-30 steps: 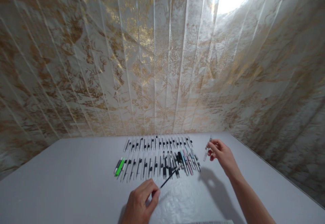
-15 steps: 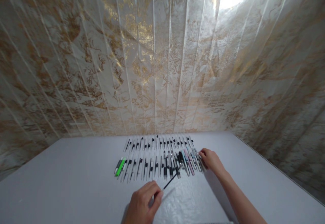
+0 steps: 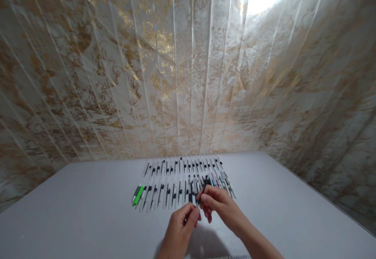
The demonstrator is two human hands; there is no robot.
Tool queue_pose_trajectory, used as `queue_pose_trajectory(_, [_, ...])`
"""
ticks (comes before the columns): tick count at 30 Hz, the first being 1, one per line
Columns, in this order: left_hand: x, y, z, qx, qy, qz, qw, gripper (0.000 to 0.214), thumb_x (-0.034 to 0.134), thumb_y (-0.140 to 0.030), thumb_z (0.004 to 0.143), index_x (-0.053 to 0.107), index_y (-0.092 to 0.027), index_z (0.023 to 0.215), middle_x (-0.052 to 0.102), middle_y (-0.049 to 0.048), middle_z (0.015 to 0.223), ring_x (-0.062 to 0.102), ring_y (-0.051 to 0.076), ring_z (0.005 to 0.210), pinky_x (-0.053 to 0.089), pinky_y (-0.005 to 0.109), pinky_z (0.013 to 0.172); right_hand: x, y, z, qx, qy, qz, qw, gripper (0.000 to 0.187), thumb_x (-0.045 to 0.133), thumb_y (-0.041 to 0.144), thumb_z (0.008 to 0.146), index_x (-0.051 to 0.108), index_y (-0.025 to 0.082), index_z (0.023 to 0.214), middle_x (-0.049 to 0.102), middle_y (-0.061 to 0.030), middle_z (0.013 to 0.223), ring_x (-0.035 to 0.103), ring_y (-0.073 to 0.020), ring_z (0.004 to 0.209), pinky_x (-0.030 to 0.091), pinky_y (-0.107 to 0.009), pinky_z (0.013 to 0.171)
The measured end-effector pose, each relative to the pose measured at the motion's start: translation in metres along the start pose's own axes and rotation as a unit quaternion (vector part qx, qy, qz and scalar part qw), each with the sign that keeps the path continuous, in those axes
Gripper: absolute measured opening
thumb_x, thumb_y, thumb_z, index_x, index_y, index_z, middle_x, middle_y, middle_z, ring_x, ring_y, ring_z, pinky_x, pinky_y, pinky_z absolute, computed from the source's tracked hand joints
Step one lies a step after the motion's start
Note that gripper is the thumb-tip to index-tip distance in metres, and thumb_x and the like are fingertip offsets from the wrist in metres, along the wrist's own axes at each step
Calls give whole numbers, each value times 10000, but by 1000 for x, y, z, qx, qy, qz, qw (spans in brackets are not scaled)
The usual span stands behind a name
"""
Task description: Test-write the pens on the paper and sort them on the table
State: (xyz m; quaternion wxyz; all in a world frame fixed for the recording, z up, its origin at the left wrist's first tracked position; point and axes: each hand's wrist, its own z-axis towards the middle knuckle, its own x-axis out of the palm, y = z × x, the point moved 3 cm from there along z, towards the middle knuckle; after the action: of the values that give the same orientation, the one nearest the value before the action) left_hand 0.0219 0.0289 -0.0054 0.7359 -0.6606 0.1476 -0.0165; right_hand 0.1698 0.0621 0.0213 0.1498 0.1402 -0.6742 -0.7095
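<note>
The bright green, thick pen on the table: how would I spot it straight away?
Find the smooth white table below the gold-patterned, shiny sheeting. On it, follow the nearer of two rows of slim, mostly clear pens to its left end. There, beside a dark grey-and-white pen, lies the bright green, thick pen, the row's only vivid green one.

The person's left hand (image 3: 182,223) reaches up from the near edge, thumb (image 3: 193,217) and index finger (image 3: 187,209) pinched. The right hand (image 3: 220,203), slightly farther, bends its fingers (image 3: 209,214) inward, forearm (image 3: 255,238) slanting in from near right.
</note>
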Motion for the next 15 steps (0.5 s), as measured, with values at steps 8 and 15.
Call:
queue_pose_trajectory(8, [9,21,-2,-25,12,0,1000,345,598,-509,805,571,-194,667,455,-36,599,402,128,588,298,235,574,-122,7,5,116,-228,-375,891,212,476,330,873,532,189,725,594,14,562,577,-134,443,413,-216,409])
queue_pose_trajectory(15, [12,26,-1,-28,43,-4,999,408,520,-539,861,673,-170,777,497,-27,594,443,124,586,326,232,581,-149,-33,16,190,-228,-518,802,116,576,186,870,661,141,806,679,-18,676,634,-149,629,466,-283,658])
